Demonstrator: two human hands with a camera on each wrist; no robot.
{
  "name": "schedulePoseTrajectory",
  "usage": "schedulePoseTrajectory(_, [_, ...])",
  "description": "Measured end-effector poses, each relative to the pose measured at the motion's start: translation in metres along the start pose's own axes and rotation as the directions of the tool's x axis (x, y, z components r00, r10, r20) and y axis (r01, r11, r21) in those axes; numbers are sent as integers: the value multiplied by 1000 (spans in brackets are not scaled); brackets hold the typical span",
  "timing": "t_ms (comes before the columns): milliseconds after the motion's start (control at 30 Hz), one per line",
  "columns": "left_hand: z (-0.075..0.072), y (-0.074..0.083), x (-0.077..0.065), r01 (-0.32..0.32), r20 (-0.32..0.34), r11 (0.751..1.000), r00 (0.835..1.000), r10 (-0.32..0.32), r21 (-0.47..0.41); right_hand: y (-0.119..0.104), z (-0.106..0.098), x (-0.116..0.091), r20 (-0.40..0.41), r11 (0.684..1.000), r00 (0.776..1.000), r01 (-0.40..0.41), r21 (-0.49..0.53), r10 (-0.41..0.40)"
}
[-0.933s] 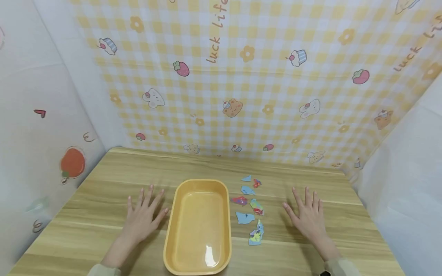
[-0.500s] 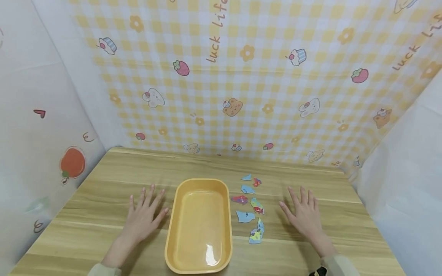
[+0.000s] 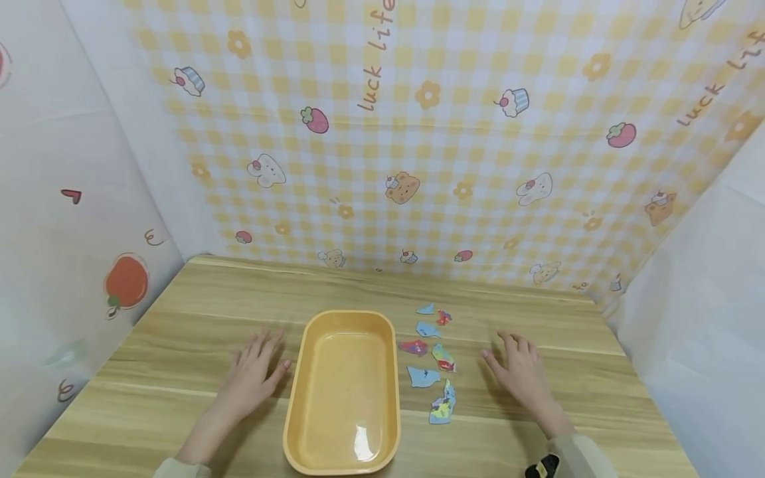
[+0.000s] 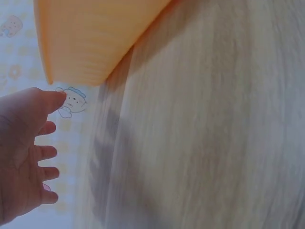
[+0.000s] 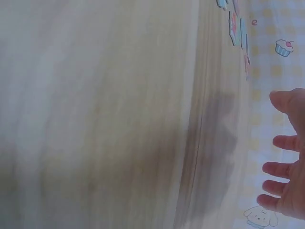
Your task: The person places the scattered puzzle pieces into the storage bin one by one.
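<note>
My left hand (image 3: 254, 372) hovers over the wooden table just left of a yellow-orange plastic tray (image 3: 346, 398), its fingers relaxed and holding nothing. In the left wrist view the thumb of that left hand (image 4: 21, 148) is close below the tray's outer wall (image 4: 90, 38). To the right of the tray lie several flat, irregular pieces, blue ones (image 3: 424, 377) and multicoloured ones (image 3: 443, 406), like cut-out puzzle pieces. My right hand (image 3: 522, 372) is over the table to their right, fingers loosely bent, with nothing in it. The right wrist view shows the pieces (image 5: 232, 28) beyond the thumb.
The wooden tabletop (image 3: 197, 299) runs back to a yellow checked cloth (image 3: 448, 153) with cartoon prints. White cloth walls, left (image 3: 89, 265) and right (image 3: 687, 299), close in both sides. A dark band (image 3: 542, 467) shows at the right wrist.
My right hand has moved a little left, nearer the pieces, and its fingers have bent from spread. The left hand's fingers have drawn in slightly. Tray and pieces stay put.
</note>
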State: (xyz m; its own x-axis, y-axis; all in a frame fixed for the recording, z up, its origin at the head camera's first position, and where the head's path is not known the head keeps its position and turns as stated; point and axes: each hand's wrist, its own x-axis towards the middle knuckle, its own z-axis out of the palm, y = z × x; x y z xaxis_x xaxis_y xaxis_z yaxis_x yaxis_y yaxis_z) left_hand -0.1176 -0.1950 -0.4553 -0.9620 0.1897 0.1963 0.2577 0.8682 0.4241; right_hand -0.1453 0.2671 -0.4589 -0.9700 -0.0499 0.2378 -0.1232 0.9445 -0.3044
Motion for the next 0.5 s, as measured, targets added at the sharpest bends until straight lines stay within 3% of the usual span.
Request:
schedulePoseTrajectory(233, [1, -1, 1, 49, 31, 985, 999, -44, -167, -2, -2, 10, 146, 990, 983, -122, 77, 110])
schedulePoseTrajectory(500, [-4, 2, 5, 138, 122, 931, 987, -102, -338, -8, 1, 23, 203, 970, 969, -175, 170, 139])
